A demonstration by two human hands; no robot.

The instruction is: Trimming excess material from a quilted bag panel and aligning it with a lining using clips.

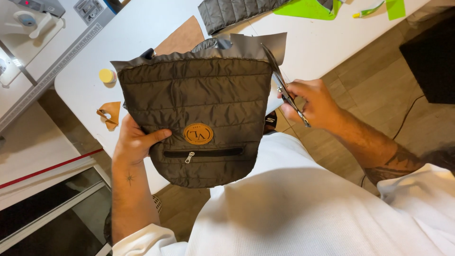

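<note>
Two bare hands are busy over one grey quilted puffy fabric panel [199, 102]. One left hand [134, 141] is closed on the panel's lower left edge, thumb lying across the front, holding it up in the air above a white table [142, 28]. One right hand [315, 104] is wrapped tight around one pair of silver metal scissors [283, 85], and the blades point up along the panel's top right edge.

On the panel's front sit one round tan leather patch [198, 133] and, just below it, one black zip pocket [204, 153]. One smooth grey lining strip [256, 46] sticks up along the top.

On the table lie one small yellow round spool [107, 76], one brown flat card piece [182, 38], one tan leather scrap [110, 115] and one more grey quilted piece [234, 12] farther back. Two bright green flat sheets [308, 8] lie near the far edge.
</note>
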